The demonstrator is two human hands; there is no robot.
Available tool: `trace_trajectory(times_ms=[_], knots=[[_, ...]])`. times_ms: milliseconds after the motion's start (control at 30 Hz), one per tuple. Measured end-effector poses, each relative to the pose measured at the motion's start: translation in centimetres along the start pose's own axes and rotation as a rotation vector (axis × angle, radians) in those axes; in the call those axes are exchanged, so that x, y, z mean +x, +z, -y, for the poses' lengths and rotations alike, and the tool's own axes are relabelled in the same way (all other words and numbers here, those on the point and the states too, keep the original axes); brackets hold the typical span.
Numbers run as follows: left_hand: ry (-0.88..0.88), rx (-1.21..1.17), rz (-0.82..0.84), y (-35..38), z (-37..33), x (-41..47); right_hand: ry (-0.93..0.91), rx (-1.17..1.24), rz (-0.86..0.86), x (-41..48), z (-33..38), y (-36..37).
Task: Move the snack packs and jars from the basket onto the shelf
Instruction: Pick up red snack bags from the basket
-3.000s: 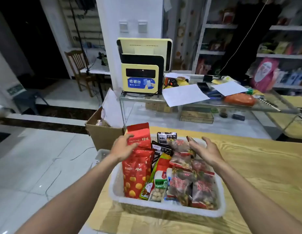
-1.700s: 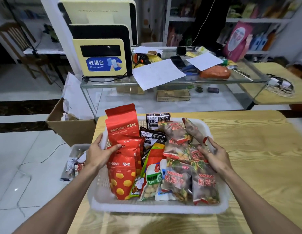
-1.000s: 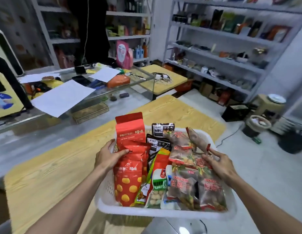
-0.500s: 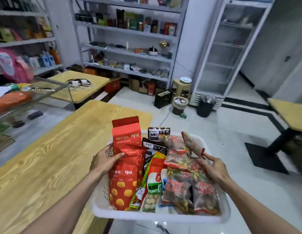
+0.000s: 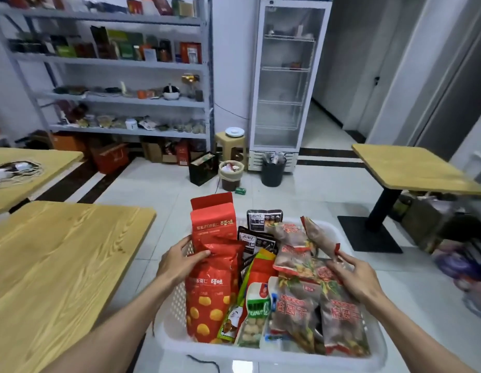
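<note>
I carry a white plastic basket (image 5: 271, 351) in the air above the floor. My left hand (image 5: 180, 261) grips its left rim, thumb pressed on a tall red snack pack (image 5: 212, 286). My right hand (image 5: 353, 274) grips the right rim, fingers resting on brown dried-fruit packs (image 5: 296, 305). Black packs (image 5: 263, 219) and a green peanut pack (image 5: 257, 310) stand in the middle. No jars show among the packs. The grey metal shelf (image 5: 121, 99) with goods stands against the far wall, left of centre.
A wooden table (image 5: 51, 265) is close on my left, another (image 5: 411, 168) at right. A glass-door fridge (image 5: 283, 79) stands right of the shelf. Two bins (image 5: 231, 175), a stool (image 5: 231, 145) and boxes (image 5: 110, 157) sit on the floor before them.
I lifted the basket off the wooden table with both hands and turned right, from the counter toward the shelf and fridge. Both hands keep their hold on the rims.
</note>
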State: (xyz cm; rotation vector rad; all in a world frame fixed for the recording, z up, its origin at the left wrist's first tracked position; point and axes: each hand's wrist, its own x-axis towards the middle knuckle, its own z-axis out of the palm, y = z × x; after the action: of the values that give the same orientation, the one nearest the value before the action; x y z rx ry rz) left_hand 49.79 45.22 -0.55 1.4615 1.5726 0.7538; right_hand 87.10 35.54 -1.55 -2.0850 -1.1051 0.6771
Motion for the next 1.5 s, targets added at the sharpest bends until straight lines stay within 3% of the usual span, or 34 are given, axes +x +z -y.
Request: trace_trajectory(times_ms=[367, 700, 967, 1500], knots=[[0.111, 0.043, 0.164, 18.4, -13.3, 11.8, 0.152, -0.038, -0.177, 14.4, -8.5, -12.9], [0.167, 0.079, 0.344, 37.8, -24.0, 28.1, 0.307, 0.001, -0.280, 32.0, -15.7, -21.8], [0.232, 0.080, 0.449, 51.5, -35.6, 39.5, 0.326, 0.021, -0.357, 46.1, -19.7, -32.2], [0.191, 0.068, 0.334, 80.4, -52.0, 52.2, 0.268, 0.008, -0.274, 78.9, -31.4, -52.7]])
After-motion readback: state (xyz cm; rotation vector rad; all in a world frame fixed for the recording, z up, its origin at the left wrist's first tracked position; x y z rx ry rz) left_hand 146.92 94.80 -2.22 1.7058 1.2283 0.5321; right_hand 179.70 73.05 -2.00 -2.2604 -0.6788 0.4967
